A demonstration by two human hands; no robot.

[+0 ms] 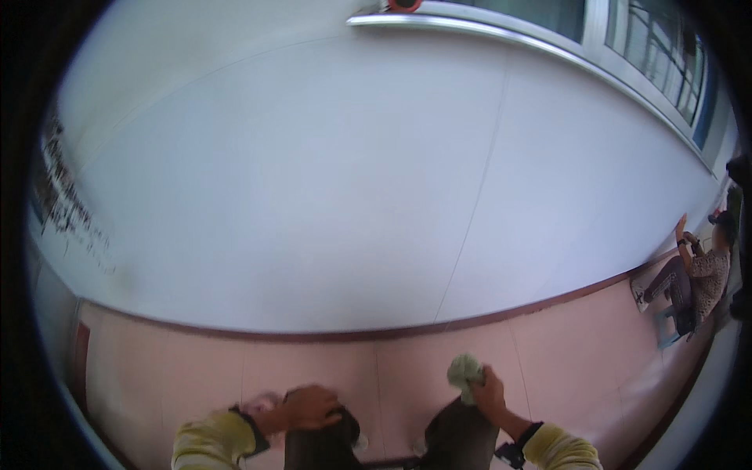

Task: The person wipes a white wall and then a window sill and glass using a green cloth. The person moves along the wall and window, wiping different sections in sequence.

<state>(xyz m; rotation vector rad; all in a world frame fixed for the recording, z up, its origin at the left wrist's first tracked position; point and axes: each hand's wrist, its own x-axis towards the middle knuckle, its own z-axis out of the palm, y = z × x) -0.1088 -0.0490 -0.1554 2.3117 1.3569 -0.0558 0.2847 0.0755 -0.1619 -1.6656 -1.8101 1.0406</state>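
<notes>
My left hand (314,406) rests on my left knee, over dark trousers (320,446), with nothing seen in it; its fingers are loosely curved. In my right hand (490,395) is a crumpled pale green cloth (465,373), held above my right knee. Both forearms are in yellow sleeves with dark cuffs. A pinkish item (262,403), blurred, lies partly hidden behind my left wrist.
A broad white wall (341,194) rises ahead from a dark red baseboard (364,336). A metal-framed window (593,35) is at upper right. At far right a person (708,276) sits on a blue stool (665,329), hands near the wall. Dark marks (64,194) cover the wall's left part.
</notes>
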